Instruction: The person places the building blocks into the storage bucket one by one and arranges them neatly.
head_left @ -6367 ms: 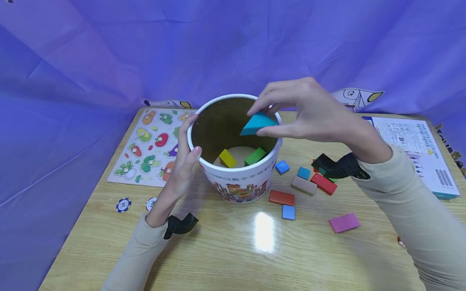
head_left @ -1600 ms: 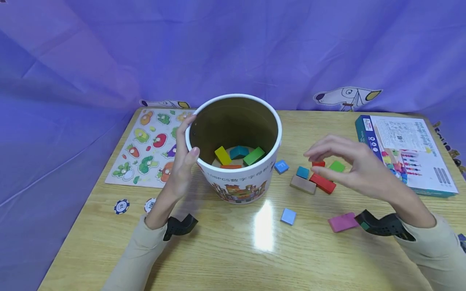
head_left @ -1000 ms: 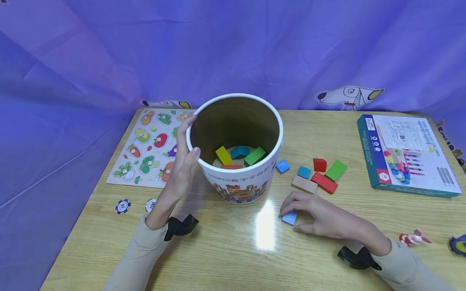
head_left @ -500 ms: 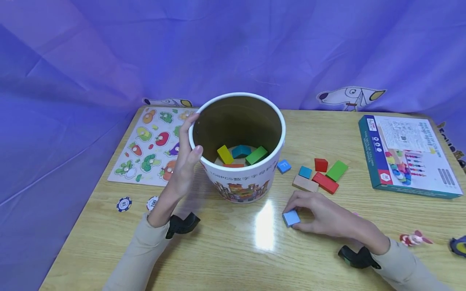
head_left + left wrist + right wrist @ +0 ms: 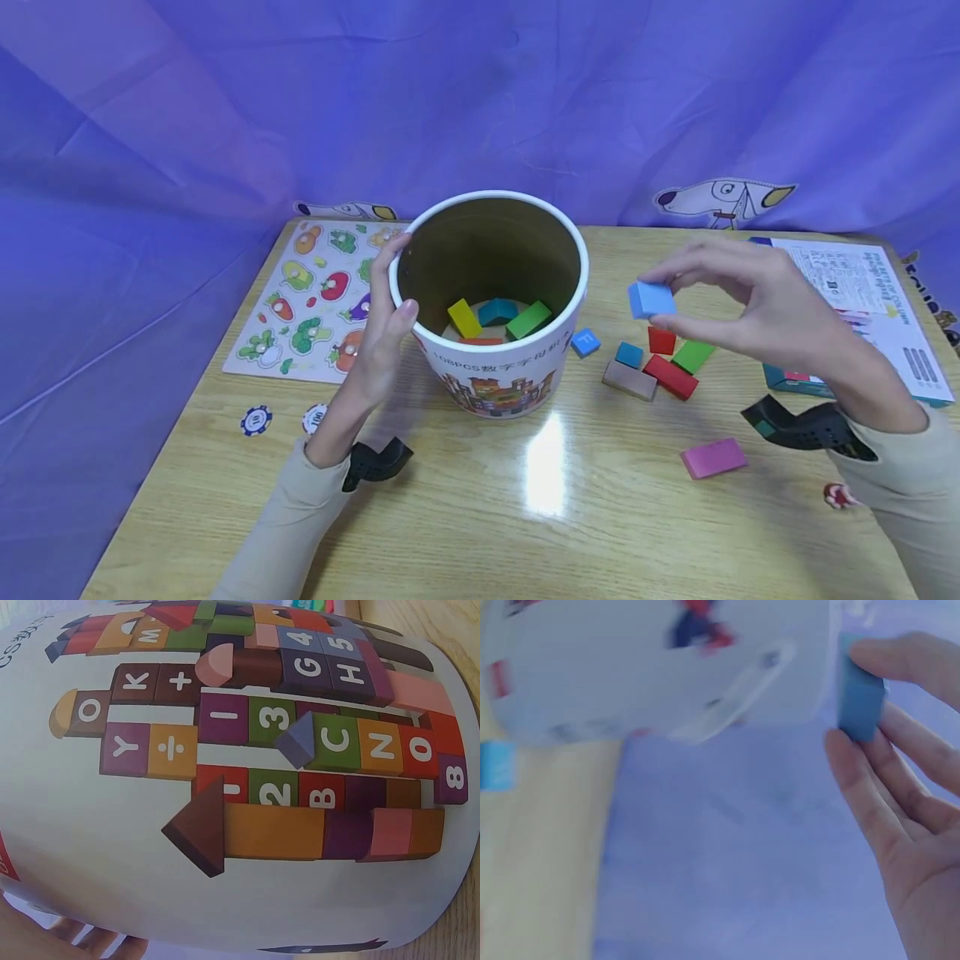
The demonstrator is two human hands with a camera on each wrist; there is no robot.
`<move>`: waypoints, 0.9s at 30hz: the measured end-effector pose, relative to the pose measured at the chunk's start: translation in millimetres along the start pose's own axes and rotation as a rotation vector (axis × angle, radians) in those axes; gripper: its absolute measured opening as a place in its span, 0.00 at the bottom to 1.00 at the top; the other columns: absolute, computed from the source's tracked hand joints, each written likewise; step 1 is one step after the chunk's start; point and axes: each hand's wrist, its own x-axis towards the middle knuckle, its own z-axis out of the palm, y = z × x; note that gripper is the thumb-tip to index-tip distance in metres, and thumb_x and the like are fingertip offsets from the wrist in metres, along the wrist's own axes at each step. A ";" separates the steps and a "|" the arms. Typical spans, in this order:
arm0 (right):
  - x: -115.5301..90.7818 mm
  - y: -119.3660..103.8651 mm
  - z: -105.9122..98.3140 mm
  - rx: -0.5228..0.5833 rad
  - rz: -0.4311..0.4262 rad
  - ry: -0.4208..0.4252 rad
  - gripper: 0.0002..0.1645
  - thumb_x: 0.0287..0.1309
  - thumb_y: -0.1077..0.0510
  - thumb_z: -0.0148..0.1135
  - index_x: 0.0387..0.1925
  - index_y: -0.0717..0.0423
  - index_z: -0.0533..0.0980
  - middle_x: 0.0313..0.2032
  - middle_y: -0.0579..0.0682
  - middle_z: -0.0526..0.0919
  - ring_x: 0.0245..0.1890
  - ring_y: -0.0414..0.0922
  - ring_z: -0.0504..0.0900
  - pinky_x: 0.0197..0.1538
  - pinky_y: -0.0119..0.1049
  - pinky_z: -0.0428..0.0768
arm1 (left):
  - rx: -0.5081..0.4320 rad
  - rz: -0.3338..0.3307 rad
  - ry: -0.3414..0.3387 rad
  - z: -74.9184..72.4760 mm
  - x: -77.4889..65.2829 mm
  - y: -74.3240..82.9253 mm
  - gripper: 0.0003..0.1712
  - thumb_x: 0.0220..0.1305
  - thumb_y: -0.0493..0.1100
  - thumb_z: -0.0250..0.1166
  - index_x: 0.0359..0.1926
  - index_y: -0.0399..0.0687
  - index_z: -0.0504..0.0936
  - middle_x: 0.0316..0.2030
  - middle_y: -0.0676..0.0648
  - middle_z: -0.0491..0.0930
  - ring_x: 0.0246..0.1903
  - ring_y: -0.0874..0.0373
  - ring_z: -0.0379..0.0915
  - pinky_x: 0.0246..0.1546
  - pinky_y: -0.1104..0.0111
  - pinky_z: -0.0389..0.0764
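Observation:
My left hand (image 5: 377, 346) holds the left side of a white printed bucket (image 5: 534, 362), its thumb at the front rim and its fingertips at the rim further back. In the left wrist view the bucket wall (image 5: 105, 847) fills most of the frame. Up in the air to the right of the bucket, my right hand (image 5: 772, 300) pinches a light blue block (image 5: 651, 301) between thumb and fingers. Inside the bucket lie a yellow block (image 5: 465, 318), a teal block (image 5: 497, 312), a green block (image 5: 529, 321) and an orange block (image 5: 481, 341).
Right of the bucket lie a blue letter block (image 5: 585, 342), a brown block (image 5: 629, 381), a teal cube (image 5: 629, 355), red and green blocks, and a pink block (image 5: 713, 458). A vegetable board (image 5: 247, 346) sits left, a flat box (image 5: 911, 333) right.
The red-orange block in front of the bucket went into it, as did the teal one. My right hand picked the light blue block off the table and raised it; my left hand stays put.

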 end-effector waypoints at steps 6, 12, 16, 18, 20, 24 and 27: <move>47.2 -21.5 8.1 0.141 -0.027 0.053 0.28 0.39 0.80 0.70 0.46 0.63 0.81 0.41 0.52 0.80 0.41 0.43 0.79 0.53 0.27 0.79 | -0.004 -0.009 0.003 -0.5 -0.2 -0.4 0.47 0.61 0.64 0.55 0.74 0.56 0.46 0.73 0.55 0.48 0.71 0.49 0.48 0.66 0.36 0.57; 82.5 -32.5 30.9 0.034 -0.029 -0.012 0.19 0.49 0.65 0.73 0.45 0.53 0.83 0.41 0.42 0.80 0.40 0.37 0.79 0.50 0.27 0.78 | -0.020 -0.022 -0.003 -0.4 0.3 -0.1 0.46 0.61 0.63 0.54 0.74 0.57 0.46 0.73 0.55 0.48 0.70 0.50 0.48 0.67 0.37 0.56; 97.1 -36.0 44.6 0.051 -0.028 -0.044 0.17 0.51 0.61 0.72 0.45 0.52 0.83 0.40 0.43 0.80 0.39 0.36 0.81 0.49 0.31 0.80 | -0.030 -0.022 -0.008 0.1 -0.1 -0.1 0.44 0.62 0.60 0.53 0.74 0.57 0.46 0.72 0.55 0.48 0.70 0.50 0.48 0.67 0.37 0.56; 101.3 -37.0 50.1 0.102 -0.024 -0.052 0.17 0.52 0.61 0.72 0.46 0.54 0.83 0.40 0.45 0.80 0.40 0.36 0.83 0.51 0.33 0.81 | -0.032 -0.024 -0.011 0.2 -0.3 -0.1 0.43 0.62 0.59 0.53 0.74 0.57 0.46 0.72 0.55 0.48 0.70 0.50 0.48 0.67 0.37 0.56; 104.0 -37.4 54.5 0.156 -0.023 -0.054 0.17 0.52 0.62 0.72 0.46 0.56 0.83 0.40 0.47 0.79 0.40 0.37 0.84 0.52 0.34 0.81 | -0.026 -0.027 -0.013 0.2 -0.5 -0.3 0.43 0.62 0.59 0.52 0.74 0.58 0.46 0.72 0.56 0.48 0.70 0.50 0.48 0.67 0.37 0.56; 106.1 -38.1 60.1 0.222 -0.026 -0.063 0.18 0.51 0.64 0.72 0.46 0.59 0.81 0.41 0.49 0.79 0.40 0.38 0.84 0.53 0.34 0.82 | -0.029 -0.025 -0.009 0.3 -0.8 -0.1 0.43 0.63 0.60 0.52 0.74 0.58 0.46 0.72 0.56 0.47 0.70 0.50 0.49 0.67 0.37 0.56; 104.9 -38.1 60.7 0.228 -0.024 -0.077 0.20 0.51 0.65 0.72 0.47 0.59 0.81 0.43 0.49 0.80 0.42 0.38 0.83 0.53 0.33 0.81 | -0.026 -0.022 -0.005 0.2 -0.8 0.5 0.43 0.63 0.62 0.53 0.74 0.59 0.47 0.72 0.56 0.48 0.70 0.50 0.49 0.67 0.38 0.56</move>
